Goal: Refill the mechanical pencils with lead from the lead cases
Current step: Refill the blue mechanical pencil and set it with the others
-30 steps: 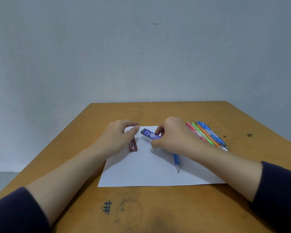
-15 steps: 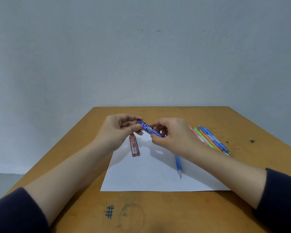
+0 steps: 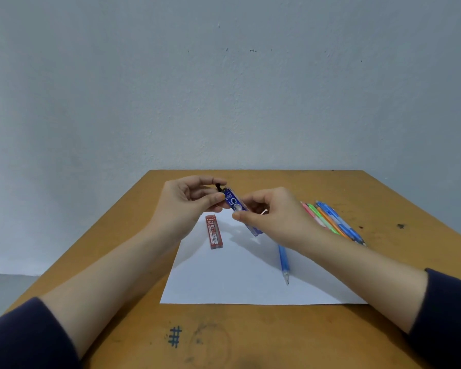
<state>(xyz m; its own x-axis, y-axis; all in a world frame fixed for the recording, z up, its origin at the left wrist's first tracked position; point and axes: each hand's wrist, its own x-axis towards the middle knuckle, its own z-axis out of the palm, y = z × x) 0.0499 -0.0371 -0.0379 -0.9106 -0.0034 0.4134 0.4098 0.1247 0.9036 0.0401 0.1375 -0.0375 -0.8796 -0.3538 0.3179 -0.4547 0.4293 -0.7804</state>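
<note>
A blue lead case (image 3: 237, 206) is lifted above the white paper sheet (image 3: 250, 283), tilted with its top end up and to the left. My right hand (image 3: 270, 215) pinches its lower part. My left hand (image 3: 190, 202) pinches its top end, where a small black cap (image 3: 218, 186) shows between thumb and forefinger. A red lead case (image 3: 214, 232) lies flat on the paper's far left part. A blue mechanical pencil (image 3: 283, 262) lies on the paper, tip toward me, its upper half hidden by my right wrist.
Several coloured mechanical pencils (image 3: 333, 222) lie side by side on the wooden table (image 3: 250, 339) to the right of the paper. A hash mark (image 3: 175, 336) is drawn on the table near its front edge. A grey wall stands behind the table.
Both hands have raised the blue lead case off the paper and tilted it steeper. My left hand has taken hold of its top end, where the black cap now shows.
</note>
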